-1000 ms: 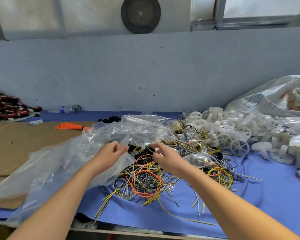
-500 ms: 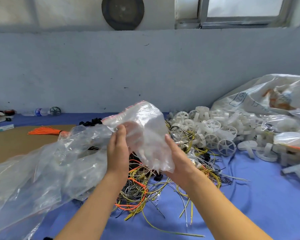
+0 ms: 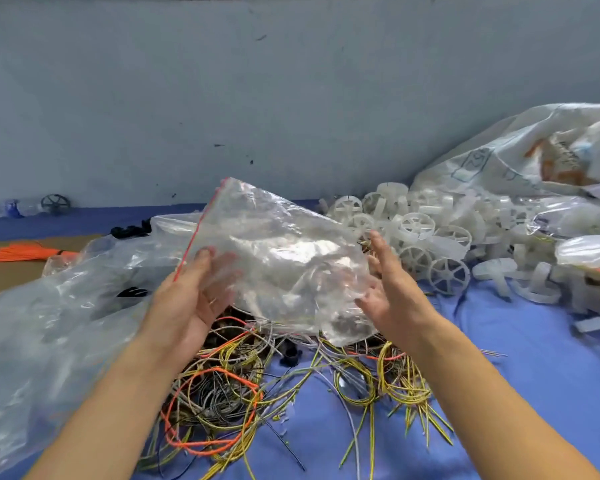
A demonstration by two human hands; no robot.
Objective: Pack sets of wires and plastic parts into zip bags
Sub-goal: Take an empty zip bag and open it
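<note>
A bundle of clear zip bags (image 3: pixel 284 258) with a red zip strip is held up above the tangle of yellow, orange and grey wires (image 3: pixel 222 393). My left hand (image 3: pixel 191 306) grips its left end near the red strip, thumb on top and fingers seen through the plastic beneath. My right hand (image 3: pixel 392 289) has straight, spread fingers, its palm against the bag's right edge. A heap of white plastic wheels (image 3: pixel 420 237) lies just behind the right hand.
A large crumpled clear bag (image 3: pixel 49 323) covers the left of the blue table. A white sack (image 3: pixel 516 161) leans at the back right. An orange wire bundle (image 3: pixel 25 252) lies on brown cardboard (image 3: pixel 0 282). Black parts (image 3: pixel 129 230) sit behind the bags.
Both hands lifted the zip bags out of the pile. The bundle has since swung flatter and to the right, and my right hand's fingers have straightened along its edge.
</note>
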